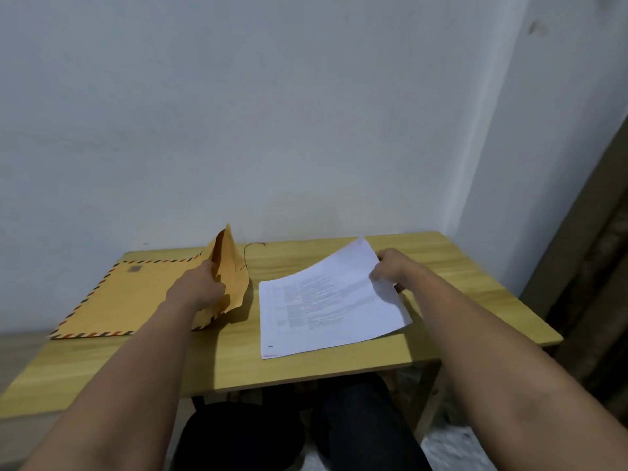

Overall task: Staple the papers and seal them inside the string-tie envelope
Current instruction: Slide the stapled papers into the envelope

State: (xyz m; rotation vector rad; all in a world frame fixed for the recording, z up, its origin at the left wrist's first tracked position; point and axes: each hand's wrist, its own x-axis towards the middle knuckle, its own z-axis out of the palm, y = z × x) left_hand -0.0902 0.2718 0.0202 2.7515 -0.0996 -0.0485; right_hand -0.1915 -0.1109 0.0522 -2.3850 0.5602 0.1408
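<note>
A large brown envelope [125,300] with a red and black striped border lies flat on the left of the wooden table [244,362]. My left hand [200,283] grips its flap [229,266] and holds it raised and crumpled at the envelope's right end. A thin dark string [253,245] trails from the flap toward the wall. A stack of white printed papers [326,300] lies to the right. My right hand [390,266] pinches the stack's far right edge, which is lifted off the table. No stapler is in view.
The table stands against a pale wall with a corner at the right. A dark door frame [584,249] runs along the far right. My legs in dark trousers [306,433] show under the table's front edge.
</note>
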